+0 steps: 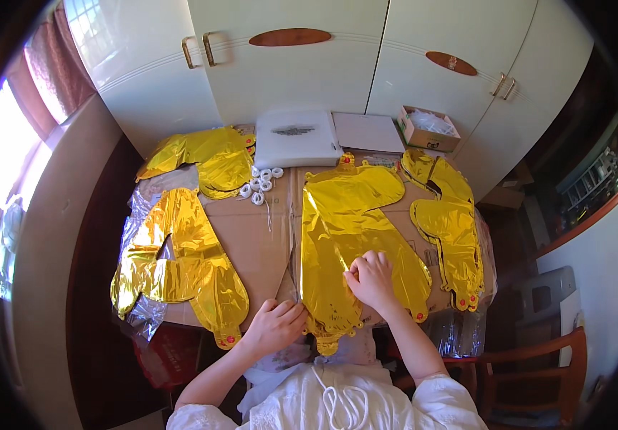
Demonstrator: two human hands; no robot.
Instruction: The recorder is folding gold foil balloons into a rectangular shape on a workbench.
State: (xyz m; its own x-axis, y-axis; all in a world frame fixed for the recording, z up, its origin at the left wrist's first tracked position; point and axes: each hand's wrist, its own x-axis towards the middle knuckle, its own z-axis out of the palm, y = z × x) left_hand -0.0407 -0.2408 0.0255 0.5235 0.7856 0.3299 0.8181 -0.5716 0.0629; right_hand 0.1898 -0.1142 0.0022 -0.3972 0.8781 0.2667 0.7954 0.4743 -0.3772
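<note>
Gold foil balloon (330, 251): flat on the cardboard-covered surface (251, 247), right of centre, its lower end overhanging the near edge. Right hand (371, 278): on the balloon's lower half, forearm slanting in over the near edge, fingers curled narrowly toward the thumb; cannot tell whether foil is pinched. Left hand (275, 324): at the near edge, back upward, fingers bent, fingertips at the balloon's lower left side; grip cannot be told. Further gold foil pieces: near-left corner (212, 276), far-left corner (216, 158), right edge (459, 229). White ribbon rolls (255, 184): toward the far edge, left of centre.
</note>
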